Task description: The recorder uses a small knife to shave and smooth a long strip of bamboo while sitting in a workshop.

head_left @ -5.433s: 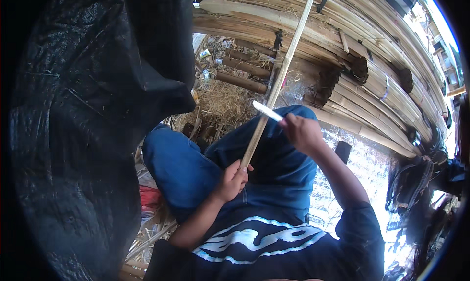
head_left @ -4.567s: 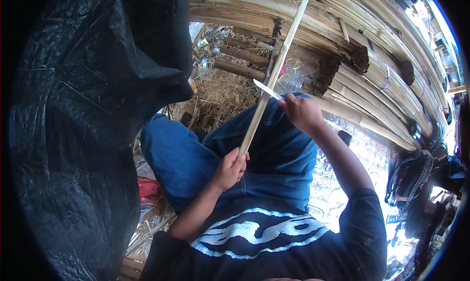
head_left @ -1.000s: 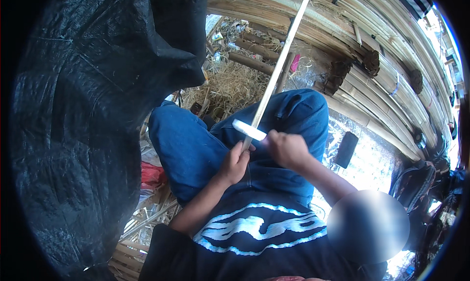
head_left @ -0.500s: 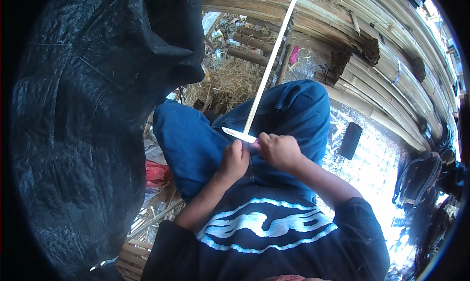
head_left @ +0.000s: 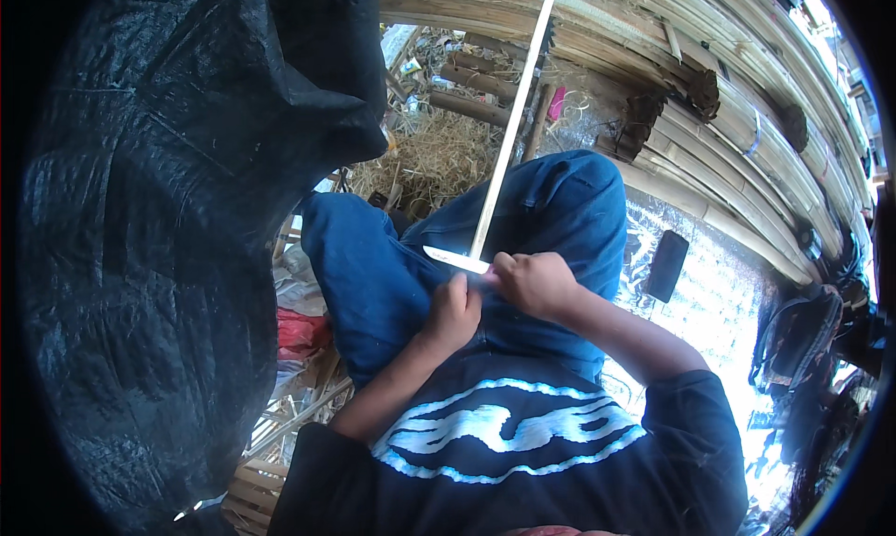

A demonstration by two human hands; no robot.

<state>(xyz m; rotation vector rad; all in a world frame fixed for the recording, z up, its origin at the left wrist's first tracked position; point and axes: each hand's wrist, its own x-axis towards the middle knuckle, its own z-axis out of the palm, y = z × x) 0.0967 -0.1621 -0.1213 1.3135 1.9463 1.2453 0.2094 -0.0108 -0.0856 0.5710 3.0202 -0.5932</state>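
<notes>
A knife [head_left: 455,259] with a short pale blade and a pinkish handle is in my right hand [head_left: 537,284], whose fingers are wrapped round the handle. The blade lies crosswise over a long, thin bamboo strip [head_left: 509,148] and points left. Just below the blade, my left hand [head_left: 453,312] is closed with its thumb up, gripping the near end of the strip; that end is mostly hidden by the fingers. From there the strip slants up and away between my knees, past the top edge of the view.
Bundled bamboo slats [head_left: 747,172] are stacked at the far right. Beyond my legs lie a heap of shavings [head_left: 429,162] and short bamboo poles [head_left: 471,106]. A black sheet [head_left: 187,209] hangs along the left. A dark flat object [head_left: 668,266] rests right of my knee; a red bag [head_left: 301,332] is at left.
My left hand has slipped slightly down toward my body, away from the blade. The strip and knife have shifted only a little; my right hand keeps its grip.
</notes>
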